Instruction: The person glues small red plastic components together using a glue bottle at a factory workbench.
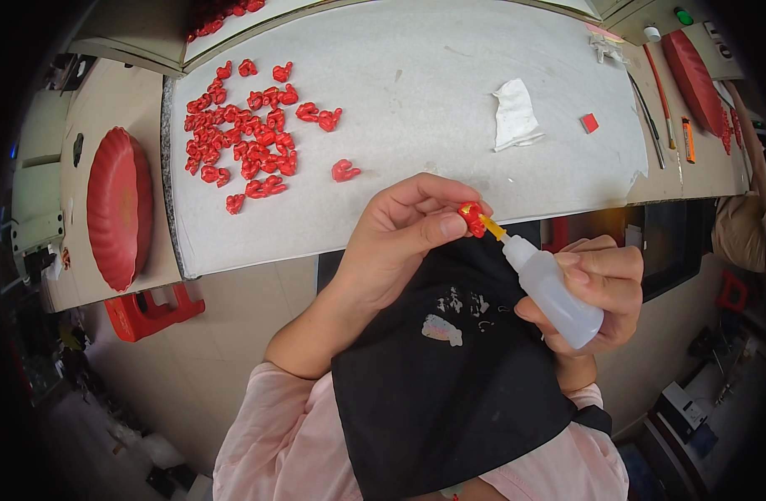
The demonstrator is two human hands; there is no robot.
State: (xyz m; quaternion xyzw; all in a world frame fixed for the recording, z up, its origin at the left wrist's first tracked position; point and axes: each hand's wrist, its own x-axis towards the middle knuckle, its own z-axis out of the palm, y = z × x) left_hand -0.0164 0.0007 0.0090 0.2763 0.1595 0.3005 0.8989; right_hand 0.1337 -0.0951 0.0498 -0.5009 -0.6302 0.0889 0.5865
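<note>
Red moulded pieces (245, 134) lay scattered at ten o'clock on the white mat (416, 92), beside a red ribbed dish (118, 207) at nine o'clock. Near centre, the left hand (400, 238) pinched one small red piece (471, 219) between thumb and fingertips. At four o'clock, the right hand (596, 292) was curled around a translucent squeeze bottle (552, 290), its yellow nozzle (492, 228) touching that piece.

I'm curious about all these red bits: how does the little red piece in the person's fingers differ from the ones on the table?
The held red piece is pinched alone in the left hand, above the lap; the loose red pieces lie clustered on the grey mat. The held piece meets the yellow nozzle of the squeeze bottle in the right hand; the loose ones lie untouched. Both look glossy red and similarly small.
</note>
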